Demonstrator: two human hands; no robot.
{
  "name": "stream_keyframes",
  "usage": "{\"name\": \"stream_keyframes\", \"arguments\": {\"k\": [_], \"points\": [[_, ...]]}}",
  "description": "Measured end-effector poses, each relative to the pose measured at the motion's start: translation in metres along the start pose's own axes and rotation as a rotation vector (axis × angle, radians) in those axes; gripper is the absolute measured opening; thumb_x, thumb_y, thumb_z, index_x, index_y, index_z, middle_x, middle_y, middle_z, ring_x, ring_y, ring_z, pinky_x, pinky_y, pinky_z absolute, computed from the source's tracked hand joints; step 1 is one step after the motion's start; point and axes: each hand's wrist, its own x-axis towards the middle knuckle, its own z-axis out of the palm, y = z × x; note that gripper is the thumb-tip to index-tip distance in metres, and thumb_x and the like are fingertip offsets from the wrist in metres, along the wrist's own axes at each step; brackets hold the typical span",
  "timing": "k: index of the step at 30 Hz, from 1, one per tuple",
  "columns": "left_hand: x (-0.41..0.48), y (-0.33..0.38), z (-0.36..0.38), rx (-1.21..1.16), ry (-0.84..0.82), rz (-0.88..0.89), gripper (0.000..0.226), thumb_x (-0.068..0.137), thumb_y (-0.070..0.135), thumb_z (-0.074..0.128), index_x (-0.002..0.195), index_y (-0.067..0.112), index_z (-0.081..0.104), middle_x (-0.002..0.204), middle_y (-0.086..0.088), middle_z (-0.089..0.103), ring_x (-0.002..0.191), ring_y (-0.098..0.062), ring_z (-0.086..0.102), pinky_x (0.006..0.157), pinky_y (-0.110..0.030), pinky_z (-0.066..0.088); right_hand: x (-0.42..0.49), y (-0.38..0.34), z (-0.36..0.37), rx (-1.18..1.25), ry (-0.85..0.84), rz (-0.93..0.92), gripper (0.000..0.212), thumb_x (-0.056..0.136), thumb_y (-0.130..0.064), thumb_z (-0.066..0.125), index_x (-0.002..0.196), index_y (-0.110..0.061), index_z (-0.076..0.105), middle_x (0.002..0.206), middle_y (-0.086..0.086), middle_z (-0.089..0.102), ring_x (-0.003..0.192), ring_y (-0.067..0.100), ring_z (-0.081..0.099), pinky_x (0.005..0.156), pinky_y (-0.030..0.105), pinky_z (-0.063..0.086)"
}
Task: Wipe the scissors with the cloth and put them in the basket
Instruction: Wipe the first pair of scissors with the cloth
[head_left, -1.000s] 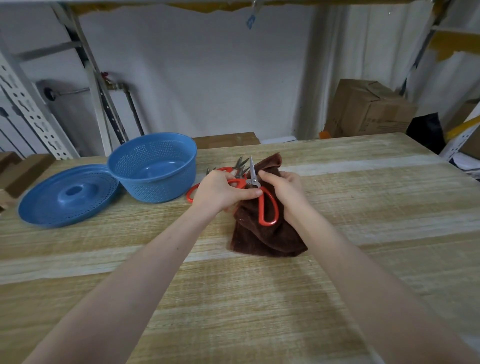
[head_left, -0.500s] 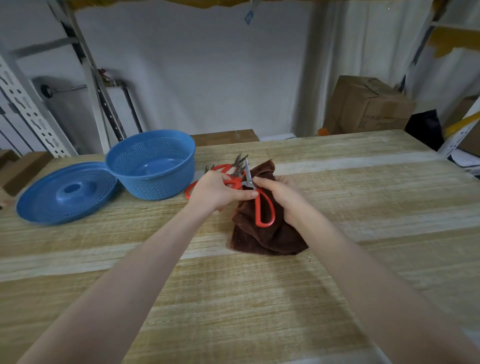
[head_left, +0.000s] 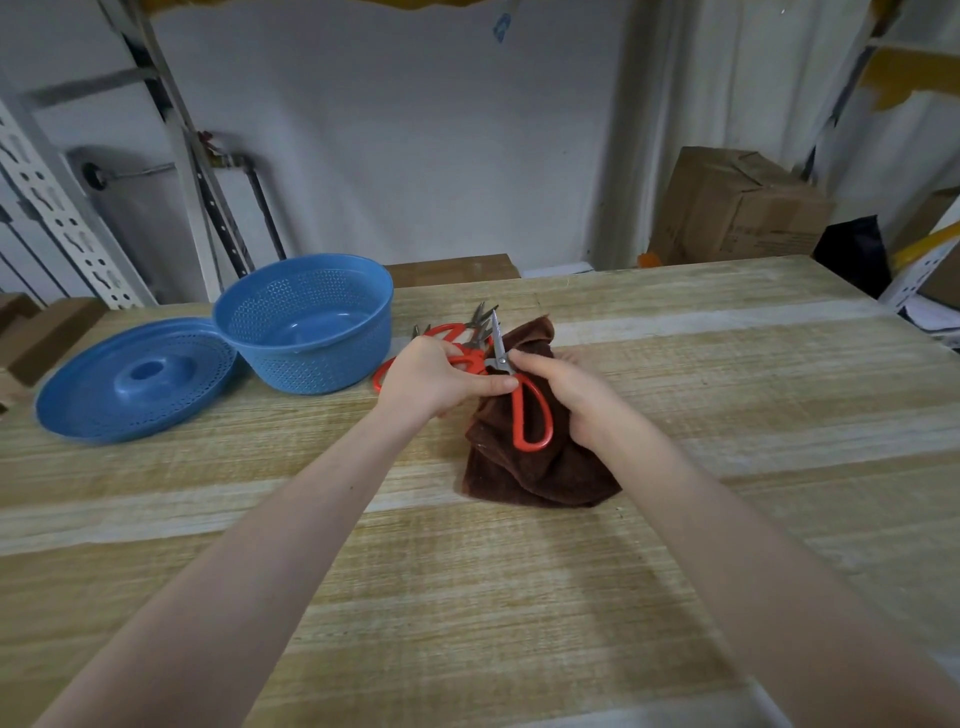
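Note:
A pair of red-handled scissors (head_left: 531, 415) lies against a dark brown cloth (head_left: 535, 467), blades pointing away from me. My left hand (head_left: 436, 379) grips its upper red handle, thumb stretched toward the pivot. My right hand (head_left: 576, 395) holds the brown cloth from behind and pinches the scissors near the pivot. Just behind my left hand, more red-handled scissors (head_left: 470, 332) lie in a pile on the table. The blue perforated basket (head_left: 306, 322) stands to the left of them, with nothing visible inside.
A blue perforated lid (head_left: 135, 379) lies flat, touching the basket's left side. The wooden table (head_left: 727, 415) stretches wide to the right and toward me. Cardboard boxes (head_left: 737, 208) and metal racks stand beyond the far edge.
Both hands, the scissors and the cloth keep nearly the same pose; the held scissors have tilted slightly, blade tip leaning a little left. The camera has shifted slightly.

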Motion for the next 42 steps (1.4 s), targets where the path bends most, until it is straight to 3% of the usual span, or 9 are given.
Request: {"name": "stream_keyframes", "arguments": {"k": [9, 13, 19, 22, 25, 28, 37, 40, 42], "points": [[-0.004, 0.000, 0.004, -0.007, -0.015, 0.002, 0.064, 0.060, 0.055, 0.085, 0.092, 0.002, 0.068, 0.050, 0.005, 0.051, 0.034, -0.004, 0.042, 0.047, -0.022, 0.039, 0.013, 0.003, 0.001, 0.117, 0.160, -0.031, 0.014, 0.080, -0.017, 0.075, 0.089, -0.006, 0.073, 0.081, 0.008, 0.076, 0.075, 0.023, 0.073, 0.066, 0.030, 0.057], [-0.007, -0.004, 0.003, 0.019, -0.016, -0.014, 0.054, 0.057, 0.056, 0.085, 0.079, 0.010, 0.068, 0.050, 0.005, 0.051, 0.039, -0.007, 0.043, 0.050, -0.025, 0.042, 0.014, 0.008, -0.002, 0.087, 0.112, 0.029, 0.026, 0.080, -0.023, 0.076, 0.100, -0.005, 0.072, 0.093, 0.013, 0.075, 0.080, 0.025, 0.073, 0.074, 0.034, 0.057], [-0.008, -0.004, 0.003, 0.024, -0.016, -0.003, 0.050, 0.058, 0.056, 0.084, 0.070, 0.013, 0.059, 0.052, 0.004, 0.050, 0.041, -0.008, 0.044, 0.051, -0.024, 0.043, 0.000, 0.007, -0.003, -0.097, -0.003, 0.064, 0.027, 0.080, -0.028, 0.076, 0.099, -0.009, 0.073, 0.087, 0.010, 0.076, 0.082, 0.027, 0.073, 0.078, 0.036, 0.058], [-0.010, -0.001, 0.005, 0.017, -0.033, 0.008, 0.055, 0.059, 0.058, 0.083, 0.081, 0.011, 0.064, 0.057, 0.004, 0.052, 0.044, -0.008, 0.046, 0.051, -0.023, 0.042, 0.003, 0.004, -0.004, -0.032, 0.057, 0.027, 0.025, 0.077, -0.022, 0.079, 0.096, -0.006, 0.073, 0.084, 0.010, 0.076, 0.077, 0.026, 0.073, 0.073, 0.034, 0.058], [-0.010, 0.002, 0.003, 0.003, -0.039, 0.034, 0.052, 0.060, 0.056, 0.083, 0.074, 0.012, 0.059, 0.054, 0.004, 0.050, 0.038, -0.004, 0.044, 0.047, -0.021, 0.041, 0.008, -0.002, -0.004, 0.073, 0.140, 0.011, 0.023, 0.077, -0.018, 0.078, 0.094, -0.005, 0.072, 0.083, 0.010, 0.075, 0.073, 0.024, 0.073, 0.067, 0.032, 0.057], [-0.012, 0.000, 0.002, 0.033, -0.048, 0.030, 0.056, 0.055, 0.059, 0.084, 0.075, 0.013, 0.059, 0.052, 0.003, 0.051, 0.036, -0.005, 0.043, 0.050, -0.024, 0.043, 0.015, -0.002, -0.011, 0.131, 0.196, 0.027, 0.025, 0.077, -0.021, 0.078, 0.097, -0.006, 0.073, 0.085, 0.009, 0.076, 0.081, 0.026, 0.073, 0.076, 0.035, 0.057], [-0.013, -0.004, 0.001, 0.001, -0.035, 0.005, 0.049, 0.056, 0.055, 0.085, 0.058, 0.016, 0.055, 0.048, 0.005, 0.051, 0.039, -0.006, 0.044, 0.046, -0.022, 0.040, 0.009, 0.006, -0.014, 0.139, 0.102, 0.072, 0.025, 0.082, -0.020, 0.075, 0.101, -0.004, 0.071, 0.095, 0.013, 0.075, 0.086, 0.028, 0.073, 0.082, 0.039, 0.058], [-0.016, -0.001, -0.002, -0.028, -0.102, -0.010, 0.051, 0.061, 0.060, 0.080, 0.078, 0.014, 0.065, 0.066, 0.003, 0.062, 0.052, -0.010, 0.055, 0.054, -0.023, 0.048, 0.011, 0.007, -0.014, 0.159, 0.151, 0.056, 0.019, 0.084, -0.017, 0.073, 0.098, -0.004, 0.072, 0.093, 0.014, 0.075, 0.083, 0.027, 0.073, 0.080, 0.038, 0.058], [-0.016, -0.003, -0.001, 0.071, -0.052, 0.032, 0.067, 0.063, 0.062, 0.078, 0.105, 0.014, 0.061, 0.094, 0.003, 0.062, 0.080, -0.016, 0.064, 0.076, -0.030, 0.055, 0.013, 0.008, -0.014, 0.154, 0.195, 0.032, 0.020, 0.083, -0.016, 0.074, 0.099, -0.004, 0.071, 0.091, 0.014, 0.075, 0.081, 0.026, 0.073, 0.079, 0.038, 0.058]]}}
